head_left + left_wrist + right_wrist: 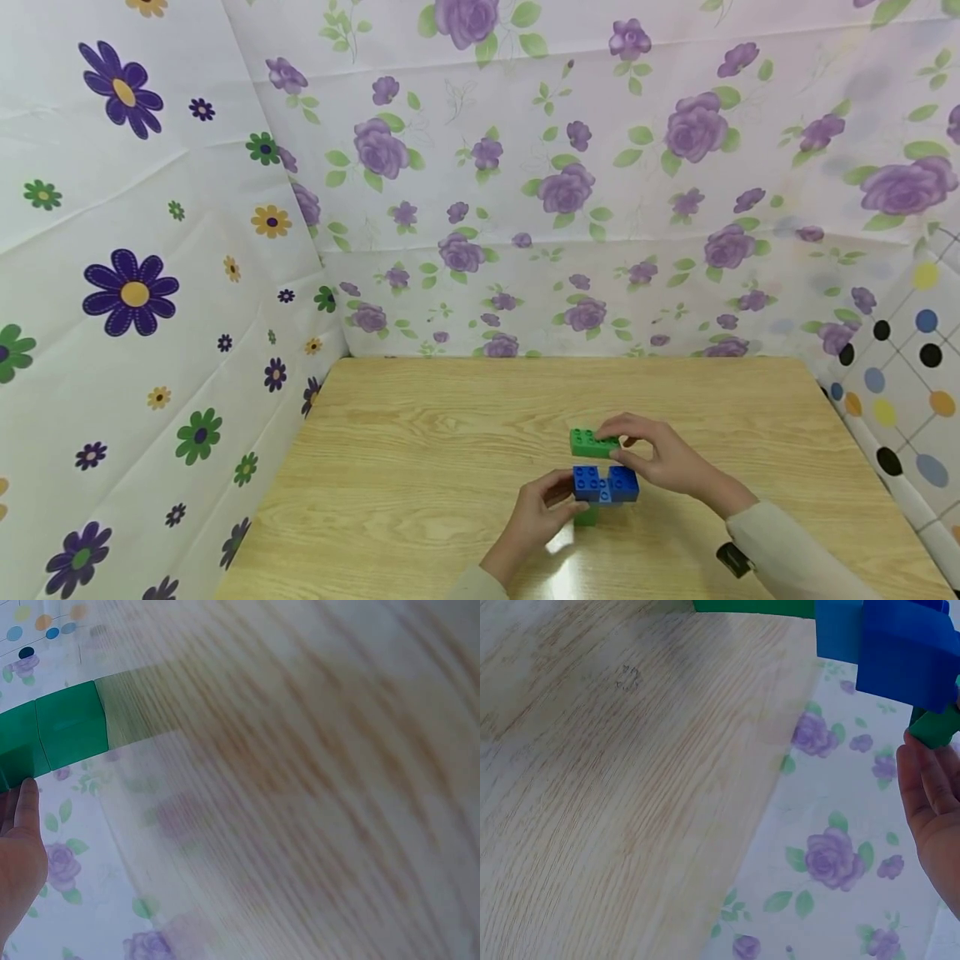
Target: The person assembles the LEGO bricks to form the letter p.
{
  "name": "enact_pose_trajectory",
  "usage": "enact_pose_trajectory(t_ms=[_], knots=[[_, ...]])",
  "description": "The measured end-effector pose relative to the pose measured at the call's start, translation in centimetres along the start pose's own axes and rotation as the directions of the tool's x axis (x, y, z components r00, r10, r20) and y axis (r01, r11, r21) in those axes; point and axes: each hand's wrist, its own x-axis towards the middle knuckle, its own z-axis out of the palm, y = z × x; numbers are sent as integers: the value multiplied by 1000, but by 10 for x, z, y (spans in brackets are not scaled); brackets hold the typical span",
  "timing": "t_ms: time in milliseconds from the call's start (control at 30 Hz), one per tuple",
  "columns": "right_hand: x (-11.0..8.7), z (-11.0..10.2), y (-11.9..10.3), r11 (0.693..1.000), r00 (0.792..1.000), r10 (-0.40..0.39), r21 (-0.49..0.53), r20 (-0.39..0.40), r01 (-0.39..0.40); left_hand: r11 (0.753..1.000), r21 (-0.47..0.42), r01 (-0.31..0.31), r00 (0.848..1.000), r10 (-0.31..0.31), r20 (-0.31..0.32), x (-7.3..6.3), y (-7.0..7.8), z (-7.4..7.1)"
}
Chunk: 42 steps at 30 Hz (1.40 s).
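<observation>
Between my hands stands a small structure of toy building bricks on the wooden table. Two blue bricks [587, 483] with studs sit at its top left and right, with a lower light blue brick between them. Beneath them, green bricks [71, 726] form a column. My left hand [534, 514] holds the structure from the left, thumb at the front under the blue bricks. Just behind and above it, my right hand [662, 455] pinches a loose green brick [583, 443] by its right end, studs up. The right wrist view shows fingertips on that green brick [934, 727] beside the blue bricks.
The wooden table [420, 433] spreads around the structure. Flowered cloth [517, 275] hangs behind it, with patterned cloths on the left and right sides. A dark device [733, 559] is at my right wrist, by the sleeve.
</observation>
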Motion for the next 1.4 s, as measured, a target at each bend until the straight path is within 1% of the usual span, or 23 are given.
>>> enact_pose_trajectory(t_ms=[167,400,600,867,1000,1233,1400], knots=[[-4,0,-8,1000,1000,-8,-4,-7,8,1000,5,-11,1000,11,5,0,0,0],[-10,-1,-17,1000,1000,2,4,18,-2,1000,-1,11,1000,-11,6,0,1,0],[-16,-1,-19,999,999,-33,15,26,32,1000,2,-24,1000,24,10,0,0,0],[-20,2,-22,998,998,-64,-11,18,64,1000,-6,13,1000,-13,7,0,1,0],[-21,4,-24,996,996,-85,-40,17,86,1000,-3,5,1000,-5,6,0,0,0],[-24,8,-27,989,996,-88,-121,13,89,1000,6,-20,1000,20,17,-1,-1,0],[-26,8,-31,984,996,-91,-154,8,92,1000,11,-7,1000,7,6,0,-3,0]])
